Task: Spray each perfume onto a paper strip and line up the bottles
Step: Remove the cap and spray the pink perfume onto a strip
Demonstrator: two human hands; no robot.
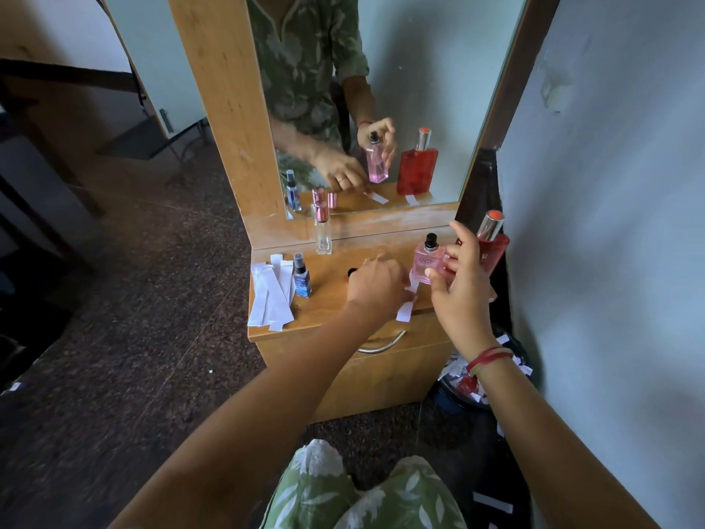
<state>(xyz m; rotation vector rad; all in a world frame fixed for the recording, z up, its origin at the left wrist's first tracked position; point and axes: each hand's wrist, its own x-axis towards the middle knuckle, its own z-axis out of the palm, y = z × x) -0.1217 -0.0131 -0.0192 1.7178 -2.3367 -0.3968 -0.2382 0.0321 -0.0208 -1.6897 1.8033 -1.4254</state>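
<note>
My right hand grips a pink perfume bottle with a black spray head, lifted just above the wooden dresser top. My left hand pinches a white paper strip just below and in front of that bottle. A red bottle with a silver cap stands behind my right hand. A small blue spray bottle stands at the left, beside a pile of several blank paper strips. A clear bottle with a pink cap stands at the back by the mirror.
A mirror in a wooden frame rises behind the dresser top and reflects the hands and bottles. A black cap lies partly hidden behind my left hand. A dark bin with used strips stands on the floor at the right. A drawer handle sits below the top.
</note>
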